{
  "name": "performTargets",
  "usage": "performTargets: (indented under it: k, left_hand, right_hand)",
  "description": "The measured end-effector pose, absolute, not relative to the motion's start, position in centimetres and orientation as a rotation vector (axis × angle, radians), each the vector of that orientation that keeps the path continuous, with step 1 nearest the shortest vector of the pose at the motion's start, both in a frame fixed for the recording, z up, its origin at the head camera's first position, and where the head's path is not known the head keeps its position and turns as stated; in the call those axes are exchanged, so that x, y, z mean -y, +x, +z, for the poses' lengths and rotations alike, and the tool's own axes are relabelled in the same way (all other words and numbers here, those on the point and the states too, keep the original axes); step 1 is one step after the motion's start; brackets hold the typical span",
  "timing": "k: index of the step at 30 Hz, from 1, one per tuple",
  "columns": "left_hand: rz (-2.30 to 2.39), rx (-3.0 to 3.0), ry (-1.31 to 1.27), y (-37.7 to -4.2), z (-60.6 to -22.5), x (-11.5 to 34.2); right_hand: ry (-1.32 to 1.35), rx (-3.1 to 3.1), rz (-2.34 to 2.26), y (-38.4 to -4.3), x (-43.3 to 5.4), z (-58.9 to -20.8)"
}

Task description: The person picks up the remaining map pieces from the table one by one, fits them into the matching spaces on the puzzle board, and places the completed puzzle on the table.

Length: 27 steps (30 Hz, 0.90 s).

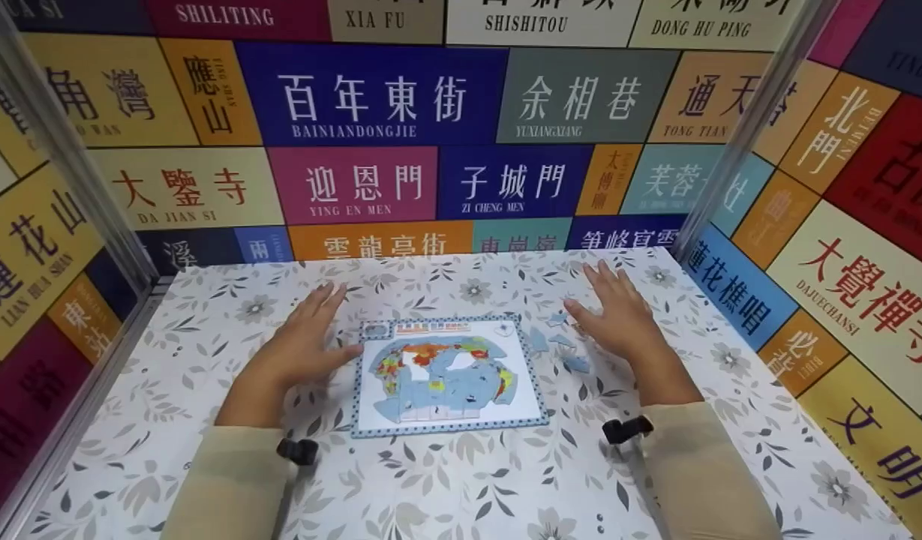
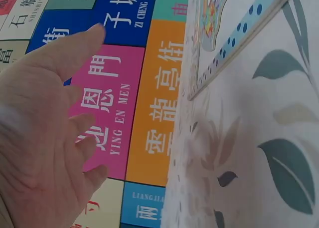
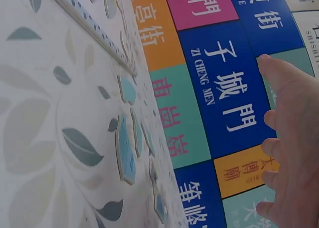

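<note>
A world map jigsaw puzzle [image 1: 445, 375] lies in its frame with a blue dotted border, partly filled with coloured and pale blue pieces. To its right several loose light blue puzzle pieces [image 1: 577, 364] are scattered on the table; in the right wrist view a loose piece [image 3: 126, 153] lies flat near the frame's corner. My left hand [image 1: 299, 341] is held left of the puzzle, fingers extended and holding nothing. On the other side my right hand [image 1: 617, 315] is beside the loose pieces, its fingers spread and nothing in its grasp.
The table [image 1: 205, 360] has a white cover printed with grey leaves and flowers. Walls of coloured panels [image 1: 370, 94] with Chinese lettering stand behind it and on both sides, with metal posts [image 1: 761, 112] at the corners. Black wrist straps [image 1: 627, 430] sit at the sleeves.
</note>
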<state>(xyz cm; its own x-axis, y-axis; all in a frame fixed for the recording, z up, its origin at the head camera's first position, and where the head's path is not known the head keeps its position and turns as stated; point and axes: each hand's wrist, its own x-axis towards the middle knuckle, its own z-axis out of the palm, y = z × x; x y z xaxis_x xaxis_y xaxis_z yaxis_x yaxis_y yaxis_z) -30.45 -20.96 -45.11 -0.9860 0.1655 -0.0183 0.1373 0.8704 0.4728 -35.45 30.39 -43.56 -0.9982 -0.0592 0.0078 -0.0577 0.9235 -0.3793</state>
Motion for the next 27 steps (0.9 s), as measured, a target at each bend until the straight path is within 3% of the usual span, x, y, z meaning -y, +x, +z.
performTargets:
  k: [7, 27]
  left_hand:
    - [0.83, -2.795, 0.349, -30.5, -46.4, 21.5]
    - [0.744, -2.54, 0.35, -30.4, -47.6, 21.1]
  right_hand:
    - [-0.108, -3.002, -0.676, -36.4, -31.6, -44.7]
    - [0.036, -2.826, -0.959, -37.0, -34.5, -47.4]
